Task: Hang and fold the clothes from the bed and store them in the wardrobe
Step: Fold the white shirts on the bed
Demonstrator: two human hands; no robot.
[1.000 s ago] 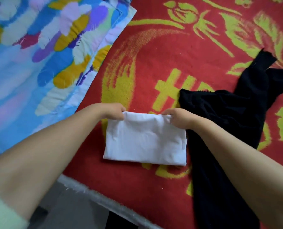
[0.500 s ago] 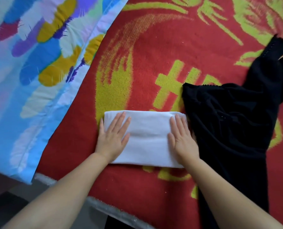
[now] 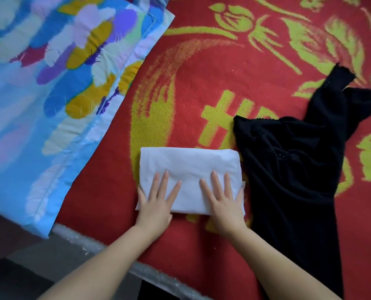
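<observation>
Head view: our left hand (image 3: 156, 204) and right hand (image 3: 223, 204) press flat, fingers straight, grasping nothing, on folded white cloth rectangle (image 3: 190, 167) on red-yellow patterned bed blanket (image 3: 201, 83). Crumpled black garment (image 3: 292, 169) beside it unfolded; wardrobe storage remains.

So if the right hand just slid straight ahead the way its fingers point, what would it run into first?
The right hand lies flat on the folded white garment, fingers pointing up the bed. Sliding on, it would likely cross the garment's far edge onto the red and yellow blanket. The black garment lies off to its right.
</observation>
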